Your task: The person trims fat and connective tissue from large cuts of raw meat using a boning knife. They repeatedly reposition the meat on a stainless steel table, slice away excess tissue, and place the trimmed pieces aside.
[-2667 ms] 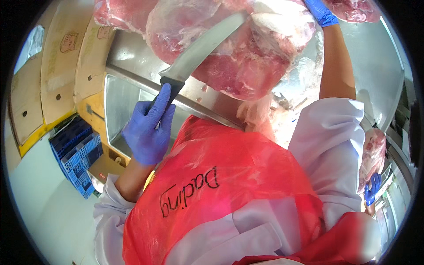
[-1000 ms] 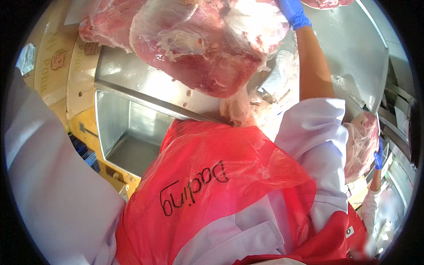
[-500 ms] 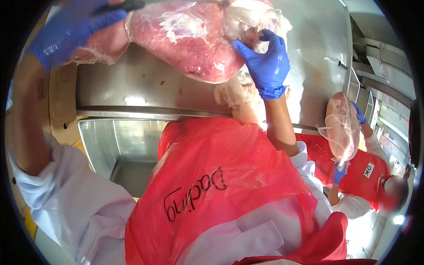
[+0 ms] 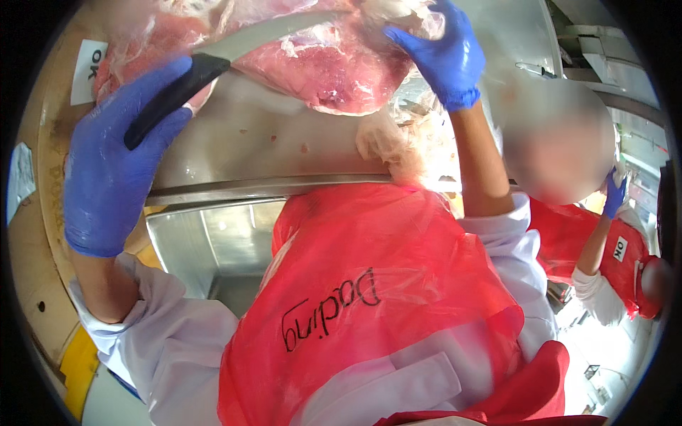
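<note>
A large slab of raw pink meat [image 4: 334, 64] lies flat on steel, a black-handled long-bladed knife [image 4: 213, 60] laid across it.
</note>
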Demonstrator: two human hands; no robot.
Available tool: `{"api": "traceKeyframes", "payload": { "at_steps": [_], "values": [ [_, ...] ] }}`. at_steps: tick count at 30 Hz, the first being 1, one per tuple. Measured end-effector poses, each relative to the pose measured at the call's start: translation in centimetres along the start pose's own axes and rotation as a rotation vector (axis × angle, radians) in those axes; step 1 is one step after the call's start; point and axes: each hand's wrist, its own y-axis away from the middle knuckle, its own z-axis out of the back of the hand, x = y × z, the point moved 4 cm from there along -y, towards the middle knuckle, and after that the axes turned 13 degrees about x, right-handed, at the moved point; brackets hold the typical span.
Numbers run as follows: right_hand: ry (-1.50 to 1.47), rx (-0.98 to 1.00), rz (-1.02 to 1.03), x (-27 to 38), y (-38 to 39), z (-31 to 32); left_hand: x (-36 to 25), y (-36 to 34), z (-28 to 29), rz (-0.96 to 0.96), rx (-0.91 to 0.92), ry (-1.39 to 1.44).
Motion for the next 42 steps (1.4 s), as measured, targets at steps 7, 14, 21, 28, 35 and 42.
{"api": "traceKeyframes", "payload": {
  "at_steps": [7,14,21,28,35,42],
  "values": [
    [-0.223,0.454,-0.176,-4.5,-3.4,-4.3,0.0,-1.9,-1.5,-0.074,-0.045,-0.076],
    [-0.729,0.581,-0.267,-9.0,-5.0,-6.1,0.2,-3.5,0.3,-0.161,-0.076,-0.24],
    [-0.81,0.601,-0.352,-8.7,-5.9,-6.3,-1.9,-4.2,0.7,-0.136,-0.041,-0.301],
    [-0.841,0.543,-0.46,-13.9,-8.4,-5.8,-4.5,-5.3,0.2,-0.333,-0.073,-0.524],
    [-0.429,0.675,-0.377,-15.8,-13.4,-9.4,-9.5,-7.0,2.2,-0.397,0.042,-0.743],
    [-0.145,0.978,-0.306,-15.4,-16.5,-12.4,-13.1,-10.3,3.9,-0.21,0.22,-0.757]
  ]
}}
